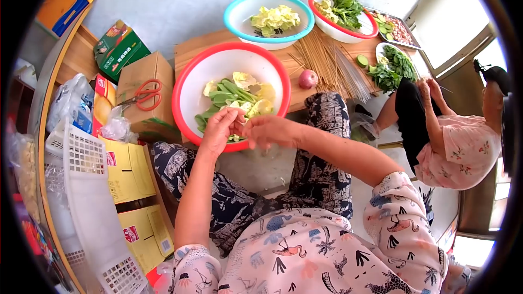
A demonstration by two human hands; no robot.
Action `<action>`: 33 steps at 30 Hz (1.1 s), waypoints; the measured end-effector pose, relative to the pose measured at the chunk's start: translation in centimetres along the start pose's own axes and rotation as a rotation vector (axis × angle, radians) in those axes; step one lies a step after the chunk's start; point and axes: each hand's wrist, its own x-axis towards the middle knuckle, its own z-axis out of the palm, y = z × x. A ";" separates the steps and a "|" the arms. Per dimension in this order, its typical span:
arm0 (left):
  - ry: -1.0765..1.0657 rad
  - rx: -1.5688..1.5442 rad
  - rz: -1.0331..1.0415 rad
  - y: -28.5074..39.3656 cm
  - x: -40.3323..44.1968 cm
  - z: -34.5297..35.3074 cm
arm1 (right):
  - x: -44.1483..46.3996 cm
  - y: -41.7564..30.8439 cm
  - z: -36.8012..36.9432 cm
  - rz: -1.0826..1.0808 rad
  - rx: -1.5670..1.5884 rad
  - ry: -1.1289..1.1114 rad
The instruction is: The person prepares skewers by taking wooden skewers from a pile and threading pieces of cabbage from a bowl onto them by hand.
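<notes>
A white basin with a red rim [188, 71] stands on the wooden table in front of me. Inside it lie green leafy stems [224, 93] and pale yellow-green cabbage leaves [266, 92]. Over the basin's near edge, my left hand [219, 130] is closed in a pinch; whatever it holds, if anything, is too small to name. Close to its fingertips is my right hand [272, 130], its fingers smeared by motion, so its grip is unclear. A red onion [308, 79] sits right of the basin, beside many thin bamboo skewers [327, 65].
Behind stand a blue-rimmed basin [234, 19] with cabbage and a red-rimmed basin [340, 34] with greens. Farther right are a tray [397, 30] of cut food and another person [457, 141]. Orange-handled scissors [147, 95] rest on a cardboard box [144, 71] at left.
</notes>
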 end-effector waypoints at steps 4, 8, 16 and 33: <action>0.227 0.174 0.037 1.3 1.6 -3.0 | 2.6 -1.8 -4.1 -0.200 0.129 0.111; 0.360 0.395 0.054 4.8 4.4 -4.4 | 2.6 -2.9 -7.8 -0.318 0.287 0.242; 0.370 1.400 0.155 -0.1 15.6 -5.7 | 0.7 -3.8 -8.6 -0.397 0.335 0.295; 0.293 1.005 0.252 5.4 10.3 -0.9 | 1.4 -3.3 -9.0 -0.501 0.192 0.493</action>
